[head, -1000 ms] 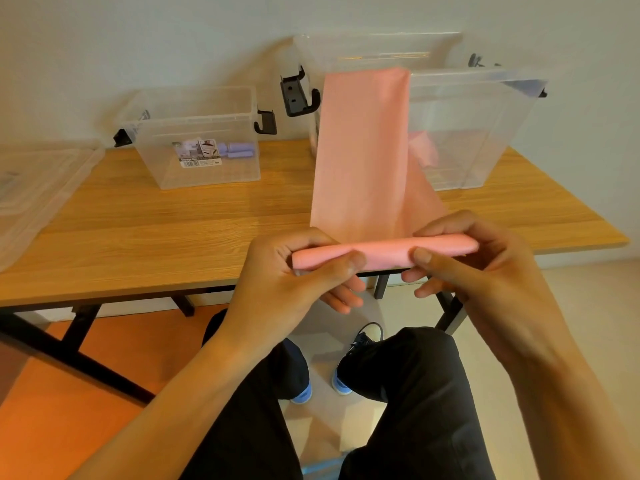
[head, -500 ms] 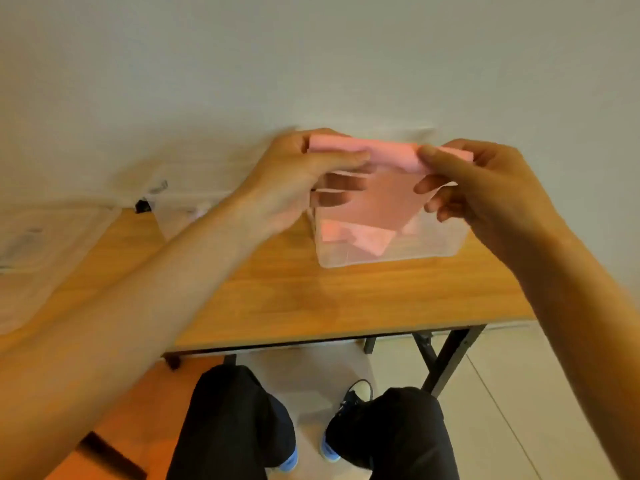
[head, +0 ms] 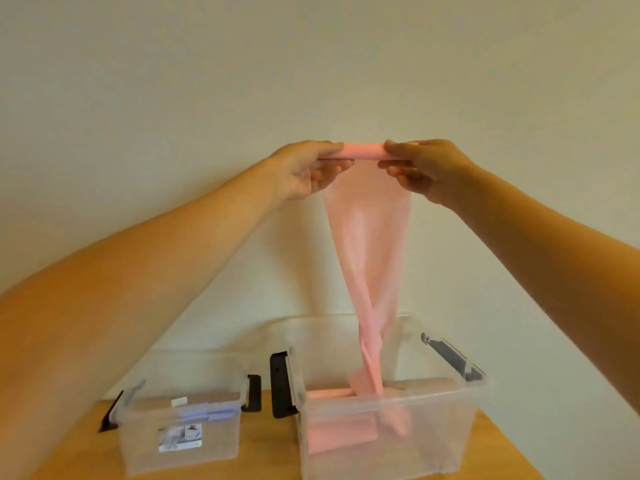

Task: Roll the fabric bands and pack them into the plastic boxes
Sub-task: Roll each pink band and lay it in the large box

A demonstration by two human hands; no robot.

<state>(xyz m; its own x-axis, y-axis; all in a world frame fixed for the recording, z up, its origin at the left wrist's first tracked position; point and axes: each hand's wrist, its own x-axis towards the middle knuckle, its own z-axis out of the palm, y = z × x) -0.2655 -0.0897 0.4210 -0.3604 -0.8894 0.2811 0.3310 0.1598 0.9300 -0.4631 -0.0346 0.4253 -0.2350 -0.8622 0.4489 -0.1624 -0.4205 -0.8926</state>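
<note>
Pink band held high over the large box

Wooden table (head: pixel 263 448) fills the bottom of the head view, and two bare forearms reach up and forward from the near corners.

The left hand (head: pixel 304 171) and the right hand (head: pixel 427 171) are raised side by side well above the table. Each has its thumb and curled fingers pinched round one end of the rolled top of a pink fabric band (head: pixel 369 237). The short roll (head: pixel 363 155) lies level between them.

Below the roll the loose part of the band hangs down, narrowing and twisting as it drops. Its lower end goes into the large clear plastic box (head: pixel 436 441) and reaches the bottom there.

More pink fabric (head: pixel 332 434) lies inside that box; it is blurred through the wall and its shape cannot be told. A black latch (head: pixel 281 384) sits on the box's left end and a grey one (head: pixel 453 362) on its right.

Just left of it stands a smaller clear box (head: pixel 145 448) with a label (head: pixel 180 439) on its front wall and pale purple items (head: pixel 207 414) inside.

Behind everything is a plain cream wall (head: pixel 311 64).
</note>
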